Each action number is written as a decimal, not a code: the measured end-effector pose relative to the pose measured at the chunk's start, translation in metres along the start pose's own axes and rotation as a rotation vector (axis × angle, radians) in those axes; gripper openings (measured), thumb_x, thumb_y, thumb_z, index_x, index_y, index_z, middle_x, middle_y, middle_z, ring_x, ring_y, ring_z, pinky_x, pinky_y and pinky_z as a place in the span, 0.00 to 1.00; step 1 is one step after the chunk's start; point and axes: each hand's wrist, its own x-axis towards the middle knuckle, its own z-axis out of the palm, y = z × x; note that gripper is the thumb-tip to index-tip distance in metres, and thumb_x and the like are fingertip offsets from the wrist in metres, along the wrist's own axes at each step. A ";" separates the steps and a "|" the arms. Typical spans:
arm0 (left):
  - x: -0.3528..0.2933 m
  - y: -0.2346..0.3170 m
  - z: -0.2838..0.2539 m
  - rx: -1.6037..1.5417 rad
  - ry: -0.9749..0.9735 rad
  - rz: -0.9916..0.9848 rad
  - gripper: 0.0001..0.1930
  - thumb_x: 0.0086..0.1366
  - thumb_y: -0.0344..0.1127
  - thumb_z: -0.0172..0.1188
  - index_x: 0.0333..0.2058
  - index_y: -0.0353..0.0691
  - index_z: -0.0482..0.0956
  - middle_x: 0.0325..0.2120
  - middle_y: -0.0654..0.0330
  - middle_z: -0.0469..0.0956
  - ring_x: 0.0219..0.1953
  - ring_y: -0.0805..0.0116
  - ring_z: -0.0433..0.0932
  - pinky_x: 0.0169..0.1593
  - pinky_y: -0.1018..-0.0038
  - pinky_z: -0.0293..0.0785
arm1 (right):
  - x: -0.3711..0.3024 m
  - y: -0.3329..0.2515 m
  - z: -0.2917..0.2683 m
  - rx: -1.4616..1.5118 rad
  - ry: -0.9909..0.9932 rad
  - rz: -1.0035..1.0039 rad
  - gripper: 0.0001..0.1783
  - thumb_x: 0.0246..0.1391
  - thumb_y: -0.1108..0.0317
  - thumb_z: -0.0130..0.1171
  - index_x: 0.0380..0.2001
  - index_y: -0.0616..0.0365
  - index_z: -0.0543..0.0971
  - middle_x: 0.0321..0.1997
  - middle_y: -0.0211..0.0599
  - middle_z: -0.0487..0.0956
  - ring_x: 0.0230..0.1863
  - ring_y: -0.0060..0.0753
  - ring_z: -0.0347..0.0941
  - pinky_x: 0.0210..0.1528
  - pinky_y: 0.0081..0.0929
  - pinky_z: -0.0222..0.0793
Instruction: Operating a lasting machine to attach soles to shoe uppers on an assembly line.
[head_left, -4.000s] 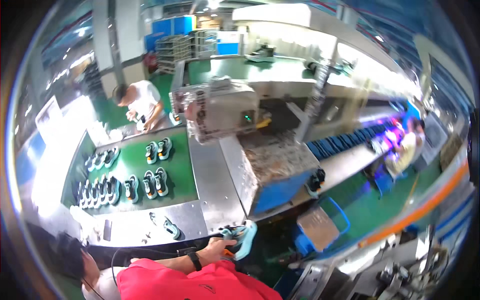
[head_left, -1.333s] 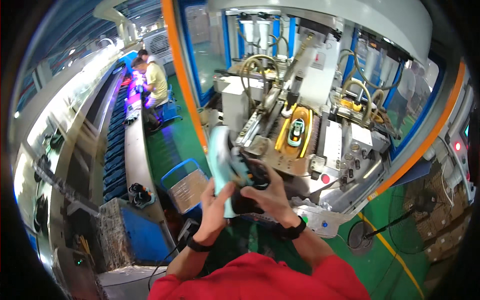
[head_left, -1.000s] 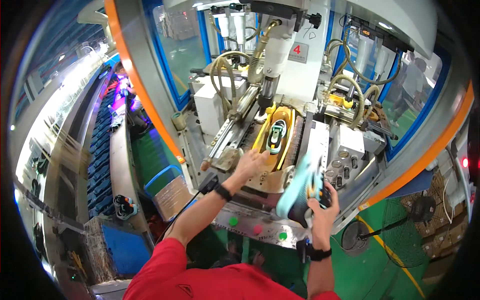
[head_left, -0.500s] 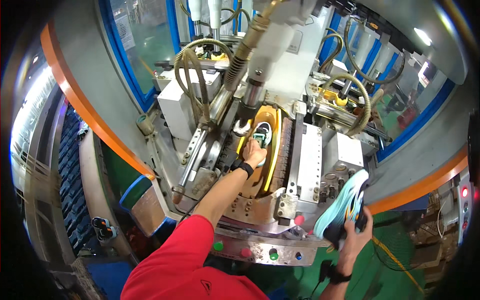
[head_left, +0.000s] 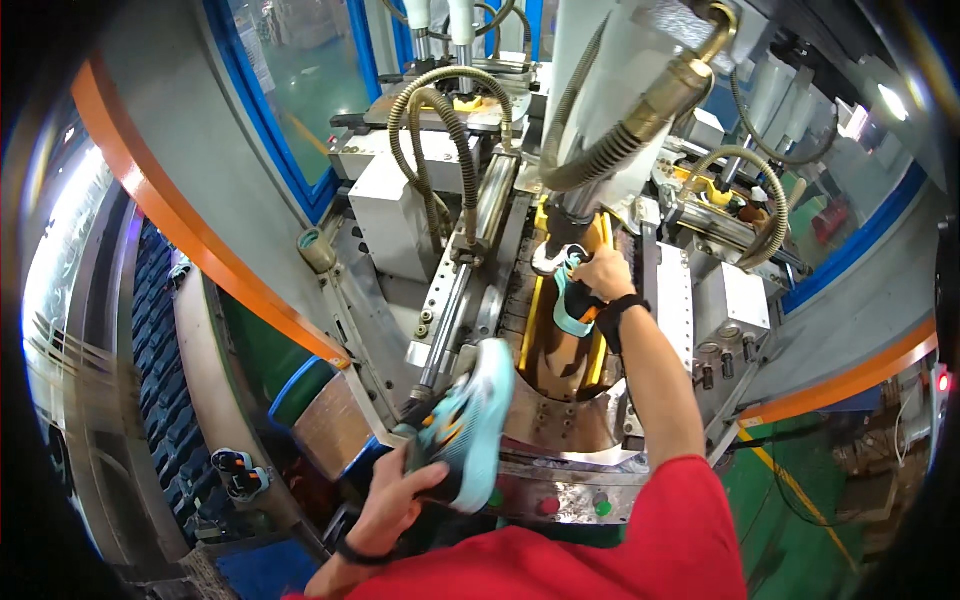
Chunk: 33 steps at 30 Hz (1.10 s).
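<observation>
My left hand (head_left: 385, 505) is closed round the heel end of a light-blue and black sports shoe (head_left: 485, 420). That shoe is tilted in front of the machine's near left edge, its pale sole side facing right. Reaching into the machine, my right hand (head_left: 605, 275) grips the upper of a second light-blue and black shoe (head_left: 572, 312). This second shoe lies in the yellow-edged channel (head_left: 603, 350) between two metal side blocks, its white toe under the dark press head (head_left: 570, 232). My fingers partly cover its opening.
Metal cylinders and ribbed hoses (head_left: 465, 130) stand left of the channel. Buttons (head_left: 548, 506) line the machine's front edge. A brown bin with a blue rim (head_left: 340, 425) is at left, beside a belt (head_left: 190, 400); another shoe (head_left: 238, 475) sits there. Orange-edged guards curve round both sides.
My left hand has drawn back from the channel and now holds a shoe at left. My right hand has moved from the right side into the channel with its shoe. The view has shifted.
</observation>
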 end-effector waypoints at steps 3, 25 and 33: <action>-0.050 0.003 -0.046 -0.050 0.172 0.131 0.28 0.52 0.26 0.65 0.53 0.27 0.69 0.43 0.56 0.78 0.42 0.67 0.79 0.48 0.74 0.76 | 0.021 0.006 0.067 -0.084 0.273 -0.098 0.19 0.42 0.65 0.61 0.38 0.64 0.74 0.36 0.56 0.81 0.40 0.55 0.80 0.44 0.41 0.76; -0.118 -0.069 -0.027 -0.275 0.497 0.205 0.14 0.61 0.34 0.60 0.45 0.38 0.75 0.39 0.57 0.80 0.41 0.60 0.82 0.42 0.62 0.79 | -0.335 0.059 0.280 0.281 -0.100 -0.758 0.15 0.48 0.63 0.59 0.40 0.54 0.73 0.40 0.39 0.72 0.45 0.44 0.72 0.39 0.39 0.75; -0.126 -0.102 -0.045 -0.342 0.451 0.161 0.18 0.59 0.29 0.62 0.49 0.39 0.74 0.43 0.55 0.77 0.45 0.59 0.79 0.48 0.63 0.76 | -0.325 0.071 0.288 0.294 -0.234 -0.765 0.17 0.53 0.62 0.54 0.46 0.56 0.73 0.49 0.45 0.71 0.57 0.49 0.65 0.51 0.40 0.72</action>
